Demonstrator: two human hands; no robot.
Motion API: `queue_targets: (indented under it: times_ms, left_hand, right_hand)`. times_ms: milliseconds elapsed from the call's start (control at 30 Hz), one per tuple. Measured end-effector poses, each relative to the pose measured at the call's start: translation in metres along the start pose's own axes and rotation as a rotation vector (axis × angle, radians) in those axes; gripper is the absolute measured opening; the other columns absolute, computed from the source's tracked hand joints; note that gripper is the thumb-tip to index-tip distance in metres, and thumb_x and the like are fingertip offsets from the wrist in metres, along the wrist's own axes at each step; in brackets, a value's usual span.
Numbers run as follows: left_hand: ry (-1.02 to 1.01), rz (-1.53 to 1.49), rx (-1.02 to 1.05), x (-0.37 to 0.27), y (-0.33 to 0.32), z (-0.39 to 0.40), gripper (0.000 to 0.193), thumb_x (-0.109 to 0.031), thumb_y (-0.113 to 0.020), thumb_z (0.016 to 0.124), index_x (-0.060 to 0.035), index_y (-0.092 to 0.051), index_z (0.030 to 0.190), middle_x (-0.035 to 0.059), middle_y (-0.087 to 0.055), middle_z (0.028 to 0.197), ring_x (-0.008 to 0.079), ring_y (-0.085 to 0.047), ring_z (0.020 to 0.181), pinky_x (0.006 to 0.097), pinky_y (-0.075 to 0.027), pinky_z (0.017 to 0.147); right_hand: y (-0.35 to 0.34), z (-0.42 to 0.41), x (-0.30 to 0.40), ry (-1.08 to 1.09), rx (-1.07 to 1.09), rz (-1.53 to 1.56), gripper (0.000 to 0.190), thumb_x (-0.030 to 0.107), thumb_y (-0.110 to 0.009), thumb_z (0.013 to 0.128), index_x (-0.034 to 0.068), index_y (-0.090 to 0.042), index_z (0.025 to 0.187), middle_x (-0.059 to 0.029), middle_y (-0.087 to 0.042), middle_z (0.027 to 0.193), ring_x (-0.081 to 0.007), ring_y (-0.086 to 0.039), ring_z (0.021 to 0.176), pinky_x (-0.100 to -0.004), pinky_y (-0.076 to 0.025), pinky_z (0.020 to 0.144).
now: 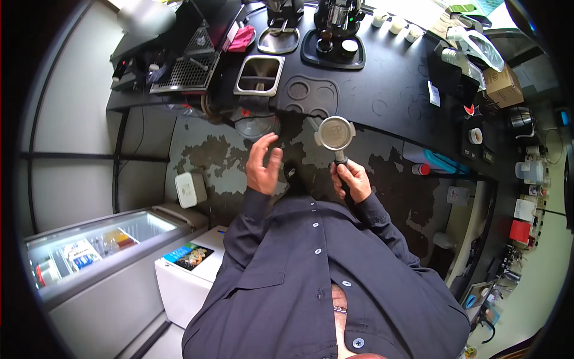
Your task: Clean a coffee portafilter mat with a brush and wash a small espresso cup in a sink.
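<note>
My right hand (353, 180) grips the black handle of a metal portafilter (335, 134), held out over the floor just short of the counter's front edge. Its round face is turned up towards me and bears raised marks. Fingers apart and slightly blurred, my left hand (263, 165) hangs in the air to the left of it, holding nothing. Beyond the portafilter, a dark tamping mat (329, 92) with round recesses lies at the counter's edge. Left of the mat stands a steel bin (259, 92) with a bar across its opening.
An espresso machine (186, 74) stands at the left, beside a pink cloth (242, 38). A tamper (324, 44) rests on a black tray (332, 64) under a coffee grinder (338, 17). Several cups line the back. A lit glass-topped freezer (103, 251) stands lower left.
</note>
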State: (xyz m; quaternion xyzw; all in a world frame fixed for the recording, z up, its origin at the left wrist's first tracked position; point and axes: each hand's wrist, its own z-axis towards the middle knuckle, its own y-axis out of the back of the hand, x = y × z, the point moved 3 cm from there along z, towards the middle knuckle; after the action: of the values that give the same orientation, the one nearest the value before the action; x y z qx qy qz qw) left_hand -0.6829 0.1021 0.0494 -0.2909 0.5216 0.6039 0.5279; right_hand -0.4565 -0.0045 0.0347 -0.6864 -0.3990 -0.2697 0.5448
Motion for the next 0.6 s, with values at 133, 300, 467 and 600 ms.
queue_targets:
  times_ms: [133, 300, 467, 600]
  left_hand:
    - [-0.591, 0.422, 0.301, -0.099, -0.018, 0.059, 0.052, -0.045, -0.069, 0.085, -0.0104, -0.064, 0.124, 0.0184, -0.049, 0.14, 0.0409, -0.042, 0.13, 0.0494, -0.036, 0.107]
    - [-0.56, 0.574, 0.389, -0.082, -0.037, 0.11, 0.062, -0.053, -0.068, 0.082, -0.0114, -0.065, 0.127, 0.0205, -0.032, 0.154, 0.0495, -0.028, 0.137, 0.0565, -0.026, 0.111]
    - [-0.496, 0.462, 0.597, -0.064, -0.072, 0.124, 0.045, -0.046, -0.068, 0.086, -0.0094, -0.07, 0.113, 0.0184, -0.031, 0.155, 0.05, -0.021, 0.142, 0.0569, -0.023, 0.113]
    - [-0.492, 0.16, 0.736, -0.06, -0.126, 0.126, 0.037, -0.04, -0.063, 0.092, -0.0118, -0.069, 0.115, 0.02, -0.024, 0.158, 0.0521, -0.011, 0.144, 0.0628, -0.016, 0.112]
  right_hand:
    - [-0.011, 0.028, 0.014, 0.07, -0.052, -0.205, 0.022, 0.024, -0.059, 0.1, 0.005, -0.055, 0.09, 0.001, -0.05, 0.062, -0.0055, -0.043, 0.044, -0.022, -0.034, 0.041]
    - [-0.016, 0.044, 0.029, 0.122, -0.237, -0.374, 0.026, 0.026, -0.063, 0.097, 0.007, -0.054, 0.082, 0.0043, -0.049, 0.058, -0.0031, -0.043, 0.045, -0.0221, -0.033, 0.042]
    - [-0.006, 0.054, 0.022, 0.105, -0.532, -0.356, 0.03, 0.032, -0.068, 0.093, 0.006, -0.057, 0.083, 0.0041, -0.051, 0.056, -0.0039, -0.046, 0.046, -0.0231, -0.035, 0.041]
    - [0.013, 0.042, 0.027, 0.151, -0.744, -0.576, 0.031, 0.032, -0.07, 0.091, 0.007, -0.056, 0.081, 0.0035, -0.051, 0.056, -0.0045, -0.047, 0.046, -0.024, -0.036, 0.041]
